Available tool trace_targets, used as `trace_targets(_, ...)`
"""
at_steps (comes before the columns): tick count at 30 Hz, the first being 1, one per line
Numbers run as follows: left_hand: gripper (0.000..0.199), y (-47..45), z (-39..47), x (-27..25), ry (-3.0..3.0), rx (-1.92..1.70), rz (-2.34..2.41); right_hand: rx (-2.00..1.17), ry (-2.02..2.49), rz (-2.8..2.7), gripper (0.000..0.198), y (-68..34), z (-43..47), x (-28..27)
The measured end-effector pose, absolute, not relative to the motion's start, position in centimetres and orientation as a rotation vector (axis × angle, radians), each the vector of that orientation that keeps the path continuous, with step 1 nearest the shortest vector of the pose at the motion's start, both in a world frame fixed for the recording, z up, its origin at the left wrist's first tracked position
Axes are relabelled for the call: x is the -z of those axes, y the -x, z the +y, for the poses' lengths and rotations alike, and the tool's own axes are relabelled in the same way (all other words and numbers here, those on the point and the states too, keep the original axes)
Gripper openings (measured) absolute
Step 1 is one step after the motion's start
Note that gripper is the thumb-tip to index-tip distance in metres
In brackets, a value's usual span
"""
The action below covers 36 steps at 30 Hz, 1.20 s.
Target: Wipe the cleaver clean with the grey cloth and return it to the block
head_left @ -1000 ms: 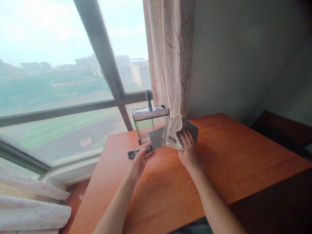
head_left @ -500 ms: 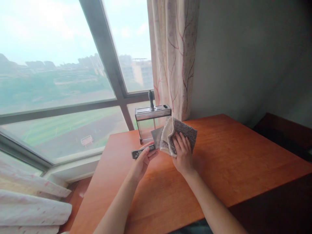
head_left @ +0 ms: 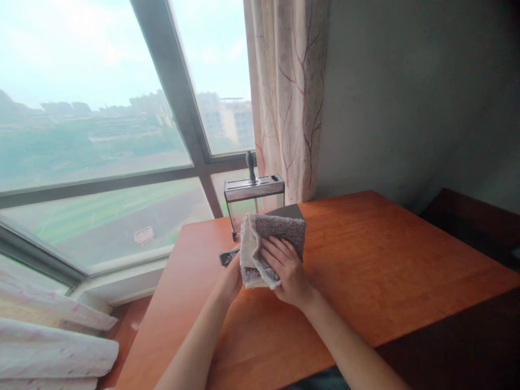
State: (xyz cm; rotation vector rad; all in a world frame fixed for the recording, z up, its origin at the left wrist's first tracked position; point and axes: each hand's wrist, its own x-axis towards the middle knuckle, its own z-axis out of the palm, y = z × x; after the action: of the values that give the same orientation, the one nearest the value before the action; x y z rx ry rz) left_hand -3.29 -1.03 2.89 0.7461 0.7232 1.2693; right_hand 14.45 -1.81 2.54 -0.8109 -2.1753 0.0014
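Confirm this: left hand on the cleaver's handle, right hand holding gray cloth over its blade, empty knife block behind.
The knife block isn't empty: the head view shows a dark handle sticking up from it. Left hand on cleaver, right hand holding gray cloth over its blade: correct.

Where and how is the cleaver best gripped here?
Probably by its dark handle, from the left, where the left hand is: the handle's end sticks out past the towel, while the broad blade shows beyond the towel's far edge.
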Motion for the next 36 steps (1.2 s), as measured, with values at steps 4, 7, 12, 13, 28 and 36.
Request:
trace_targets(4, 0.036, 3.4, -1.2, -2.8, -0.774, -1.261, 0.731, 0.010, 0.865, -2.159, 0.067, -14.5, -1.7, -2.7)
trace_targets(7, 0.035, 3.5, -1.2, -2.8, -0.810, -1.276, 0.708, 0.070, 0.979, -2.100, 0.069, -15.1, -1.1, -2.7)
trace_targets(12, 0.037, 4.0, -1.1, -3.1, -0.840, -1.266, 0.664, 0.138, 1.178, -1.888, 0.069, -16.5, 0.3, -2.0)
trace_targets(13, 0.037, 4.1, -1.1, -3.2, -0.845, -1.263, 0.669, 0.135, 1.221, -1.835, 0.069, -16.8, 0.6, -1.8)
trace_targets(28, 0.032, 3.0, -1.3, -3.2, -0.767, -1.299, 0.752, 0.054, 0.936, -2.121, 0.067, -13.5, -2.0, -2.4)
trace_targets(36, 0.038, 3.0, -1.2, -3.2, -0.792, -1.319, 0.644, 0.161, 1.075, -1.991, 0.065, -14.9, -1.0, -2.4)
